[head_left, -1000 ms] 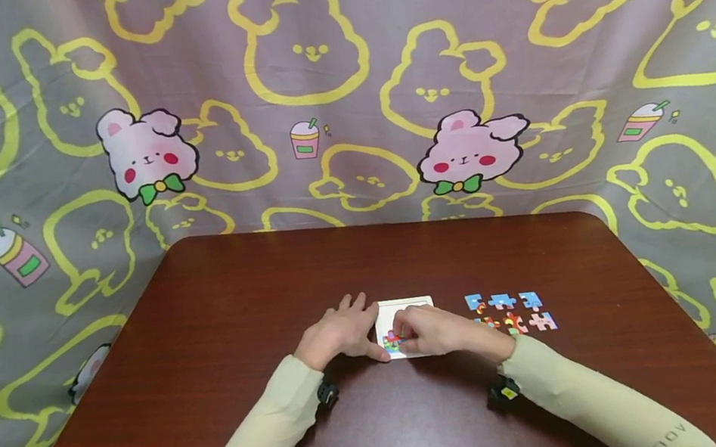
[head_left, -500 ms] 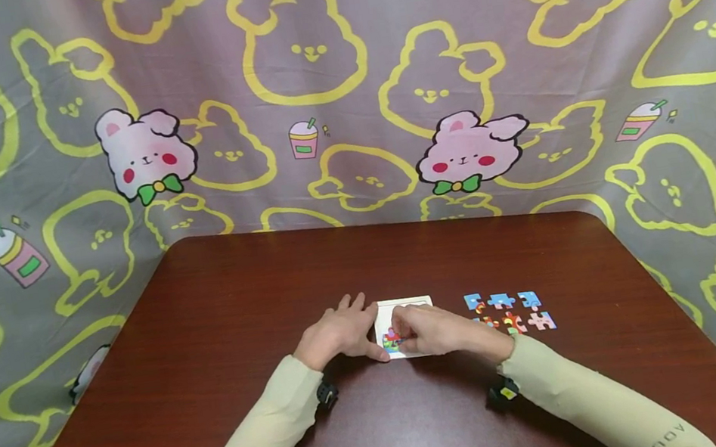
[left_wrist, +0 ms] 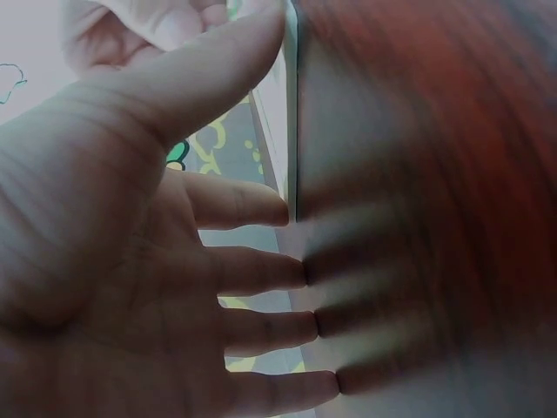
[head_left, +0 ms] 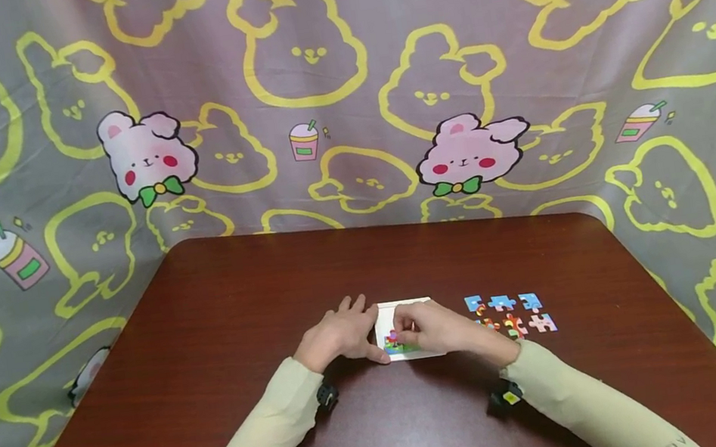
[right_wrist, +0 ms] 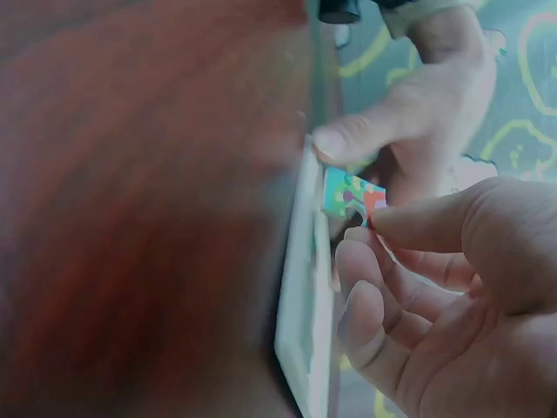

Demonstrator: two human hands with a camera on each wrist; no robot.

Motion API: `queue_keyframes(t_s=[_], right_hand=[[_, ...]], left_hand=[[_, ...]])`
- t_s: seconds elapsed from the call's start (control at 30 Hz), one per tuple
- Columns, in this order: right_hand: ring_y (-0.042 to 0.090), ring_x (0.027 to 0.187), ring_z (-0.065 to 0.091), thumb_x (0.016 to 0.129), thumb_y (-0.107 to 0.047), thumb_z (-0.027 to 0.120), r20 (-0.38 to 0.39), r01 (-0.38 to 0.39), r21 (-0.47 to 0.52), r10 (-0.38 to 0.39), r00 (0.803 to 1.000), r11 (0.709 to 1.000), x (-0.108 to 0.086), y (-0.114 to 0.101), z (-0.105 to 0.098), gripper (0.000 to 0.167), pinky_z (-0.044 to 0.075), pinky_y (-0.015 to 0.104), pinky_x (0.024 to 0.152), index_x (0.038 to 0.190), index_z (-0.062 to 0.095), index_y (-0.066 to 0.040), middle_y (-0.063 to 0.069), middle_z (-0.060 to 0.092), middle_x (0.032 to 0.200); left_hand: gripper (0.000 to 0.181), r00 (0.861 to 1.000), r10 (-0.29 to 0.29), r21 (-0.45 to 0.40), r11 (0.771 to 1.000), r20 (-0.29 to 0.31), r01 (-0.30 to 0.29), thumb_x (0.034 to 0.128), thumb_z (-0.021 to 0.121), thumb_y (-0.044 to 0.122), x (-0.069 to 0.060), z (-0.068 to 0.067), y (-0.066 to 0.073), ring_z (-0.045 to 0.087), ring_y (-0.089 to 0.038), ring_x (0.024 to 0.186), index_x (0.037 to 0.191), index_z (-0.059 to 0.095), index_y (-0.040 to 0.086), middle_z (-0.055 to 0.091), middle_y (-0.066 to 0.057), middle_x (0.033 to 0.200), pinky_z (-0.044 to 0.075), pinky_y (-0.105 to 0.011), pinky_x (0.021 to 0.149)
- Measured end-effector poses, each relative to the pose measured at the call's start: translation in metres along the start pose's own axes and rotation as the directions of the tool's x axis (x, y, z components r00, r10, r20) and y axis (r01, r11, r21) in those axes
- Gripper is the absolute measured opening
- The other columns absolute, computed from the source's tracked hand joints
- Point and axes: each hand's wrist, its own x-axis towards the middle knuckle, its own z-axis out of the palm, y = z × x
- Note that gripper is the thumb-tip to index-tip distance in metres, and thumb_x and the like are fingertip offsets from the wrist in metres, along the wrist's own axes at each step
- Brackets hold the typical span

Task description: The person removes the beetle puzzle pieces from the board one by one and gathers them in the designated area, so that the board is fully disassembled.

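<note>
A small white puzzle tray lies flat on the table. My left hand has its fingers spread along the tray's left side, with the thumb at the near left corner. In the left wrist view the fingertips touch the tabletop. Over the tray, my right hand pinches a jigsaw piece between thumb and finger. Green, with a red part, the piece is tilted at the tray's left end in the right wrist view. Whether it touches the tray bottom I cannot tell. My right hand hides much of the tray.
To the right of the tray, several loose jigsaw pieces lie in two rows on the brown table. My right forearm partly covers the nearer row. A patterned curtain hangs behind and beside the table.
My right hand has lifted and turned slightly at the tray's near left part, showing more of the green strip beneath. The left hand has stayed in place.
</note>
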Motion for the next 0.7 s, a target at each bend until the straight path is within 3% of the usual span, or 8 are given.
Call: queue_keyframes(t_s=[0.17, 0.4, 0.7], right_hand=[[0.006, 0.063, 0.050, 0.091, -0.016, 0.068, -0.002, -0.055, 0.042, 0.056, 0.998, 0.998, -0.006, 0.005, -0.017, 0.012, 0.040, 0.021, 0.057, 0.084, 0.059, -0.018, -0.009, 0.061, 0.075], [0.025, 0.060, 0.062, 0.096, -0.018, 0.063, 0.061, -0.131, 0.212, 0.121, 0.991, 0.968, -0.021, 0.019, -0.037, 0.008, 0.046, 0.027, 0.047, 0.090, 0.059, -0.015, 0.010, 0.066, 0.079], [0.030, 0.064, 0.063, 0.096, -0.020, 0.064, 0.092, -0.176, 0.233, 0.158, 0.983, 0.957, -0.043, 0.040, -0.054, 0.008, 0.049, 0.031, 0.051, 0.091, 0.060, -0.014, 0.017, 0.064, 0.081]], left_hand=[[0.098, 1.000, 0.001, 0.007, 1.000, -0.004, -0.001, 0.0785, 0.073, 0.061, 0.000, 0.000, 0.000, 0.023, -0.040, 0.149, 0.154, 0.033, 0.013, 0.026, -0.017, 0.161, 0.030, -0.058, 0.114], [0.098, 1.000, 0.000, 0.018, 1.000, 0.002, 0.000, 0.0784, 0.072, 0.062, 0.001, 0.000, -0.001, 0.022, -0.040, 0.149, 0.154, 0.033, 0.013, 0.024, -0.016, 0.162, 0.030, -0.058, 0.114], [0.098, 1.000, 0.011, 0.007, 1.000, 0.011, -0.011, 0.0792, 0.072, 0.061, -0.001, 0.001, -0.001, 0.021, -0.040, 0.149, 0.154, 0.032, 0.013, 0.023, -0.017, 0.162, 0.029, -0.058, 0.115]])
